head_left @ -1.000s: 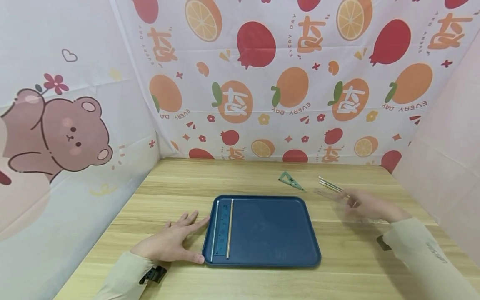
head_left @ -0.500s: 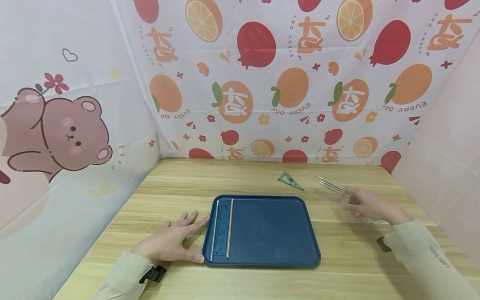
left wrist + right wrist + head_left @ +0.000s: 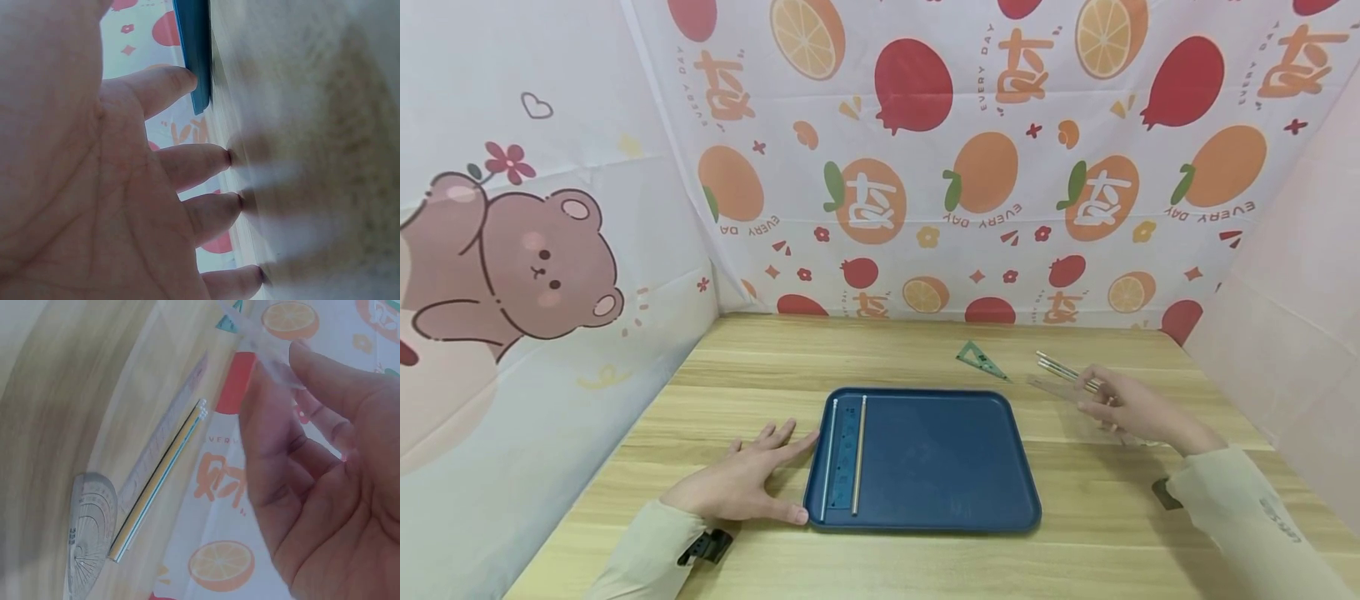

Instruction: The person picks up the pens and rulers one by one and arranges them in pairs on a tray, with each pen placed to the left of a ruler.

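Note:
My left hand (image 3: 737,483) rests beside the blue tray (image 3: 925,528), fingers spread, with thumb and index fingertip at its left rim. In the tray lie a dark pencil (image 3: 829,462), a blue ruler (image 3: 844,458) and a gold pencil (image 3: 859,458), side by side. My right hand (image 3: 1131,410) is raised over the table's right side. Between thumb and index finger it pinches a thin clear plastic piece (image 3: 272,359), whose full shape does not show. Below lie several pencils (image 3: 159,481), a clear ruler (image 3: 165,428) and a clear protractor (image 3: 92,537).
A green set square (image 3: 981,362) lies behind the tray, left of the pencils. Fruit-patterned cloth (image 3: 925,208) hangs at the table's back edge, and pale cloths (image 3: 542,417) enclose both sides.
My right hand has shifted slightly, its fingers bunching together over the pencils. The left hand and the tray's contents have stayed put.

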`<state>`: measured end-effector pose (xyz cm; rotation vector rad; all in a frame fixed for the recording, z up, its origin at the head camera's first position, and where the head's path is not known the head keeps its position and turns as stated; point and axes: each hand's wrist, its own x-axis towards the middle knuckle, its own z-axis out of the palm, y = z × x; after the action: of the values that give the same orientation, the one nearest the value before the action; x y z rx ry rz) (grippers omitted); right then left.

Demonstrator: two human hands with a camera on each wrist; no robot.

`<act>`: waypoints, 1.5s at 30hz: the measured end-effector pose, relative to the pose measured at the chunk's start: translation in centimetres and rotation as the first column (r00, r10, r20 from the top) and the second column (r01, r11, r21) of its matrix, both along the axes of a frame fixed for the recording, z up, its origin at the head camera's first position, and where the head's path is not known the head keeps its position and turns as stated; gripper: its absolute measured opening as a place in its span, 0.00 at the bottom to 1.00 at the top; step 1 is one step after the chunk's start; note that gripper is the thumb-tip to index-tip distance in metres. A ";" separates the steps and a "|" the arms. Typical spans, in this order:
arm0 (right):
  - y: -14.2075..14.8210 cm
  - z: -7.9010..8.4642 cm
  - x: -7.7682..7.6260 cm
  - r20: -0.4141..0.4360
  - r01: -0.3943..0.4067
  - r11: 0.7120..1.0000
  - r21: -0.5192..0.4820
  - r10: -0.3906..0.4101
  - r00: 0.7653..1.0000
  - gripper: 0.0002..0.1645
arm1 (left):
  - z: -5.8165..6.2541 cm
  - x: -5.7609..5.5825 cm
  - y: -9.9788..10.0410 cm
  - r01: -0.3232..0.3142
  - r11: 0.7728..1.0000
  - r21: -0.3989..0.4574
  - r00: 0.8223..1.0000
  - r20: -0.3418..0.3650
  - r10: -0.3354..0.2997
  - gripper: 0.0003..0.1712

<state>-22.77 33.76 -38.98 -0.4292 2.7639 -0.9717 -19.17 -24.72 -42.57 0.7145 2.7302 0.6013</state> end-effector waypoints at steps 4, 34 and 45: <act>-0.4 -0.1 -0.1 -0.033 0.023 1.000 0.007 -0.023 0.999 0.23 | 0.0 0.0 0.0 -0.002 1.000 -0.002 1.000 -0.005 0.002 0.67; -3.6 -0.7 -0.8 -0.019 0.045 0.984 -0.171 -0.049 0.999 0.25 | 0.2 0.0 0.0 0.001 1.000 0.007 1.000 0.019 -0.001 0.66; -6.1 -0.8 -0.7 -0.036 0.007 0.972 -0.234 -0.015 0.999 0.25 | 0.3 0.1 0.0 0.001 1.000 0.007 1.000 0.019 -0.001 0.67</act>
<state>-23.50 27.69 -39.78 -0.4705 2.6954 -1.3127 -19.10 -24.74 -42.25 0.7084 2.7114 0.6140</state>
